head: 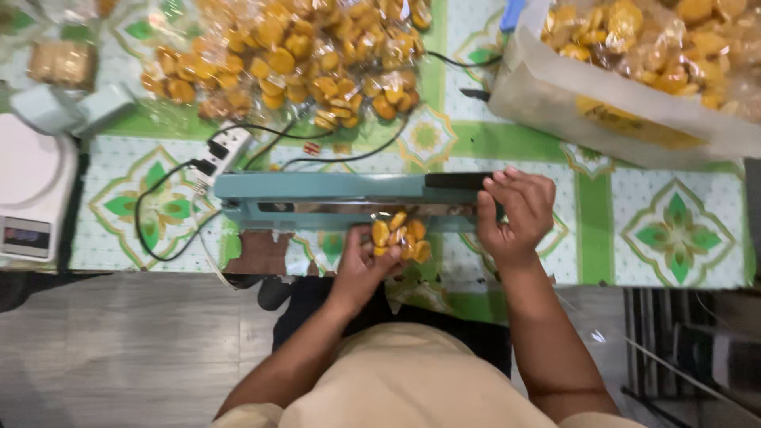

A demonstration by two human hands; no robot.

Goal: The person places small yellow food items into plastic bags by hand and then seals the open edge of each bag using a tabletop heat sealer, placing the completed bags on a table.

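Our left hand (361, 265) pinched a clear snack bag (399, 238) from below, its top edge lying under the sealer (333, 200) arm, while our right hand (514, 210) pressed closed over the handle.

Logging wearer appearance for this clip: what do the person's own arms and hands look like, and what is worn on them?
Both forearms are bare to the elbow, with no gloves. No rings, watch or bracelets show on the left hand or right hand. Short beige sleeves of a beige top show at the bottom edge.

Teal sealer (333, 194), golden snacks (399, 236), green-white floral tablecloth (674, 230).
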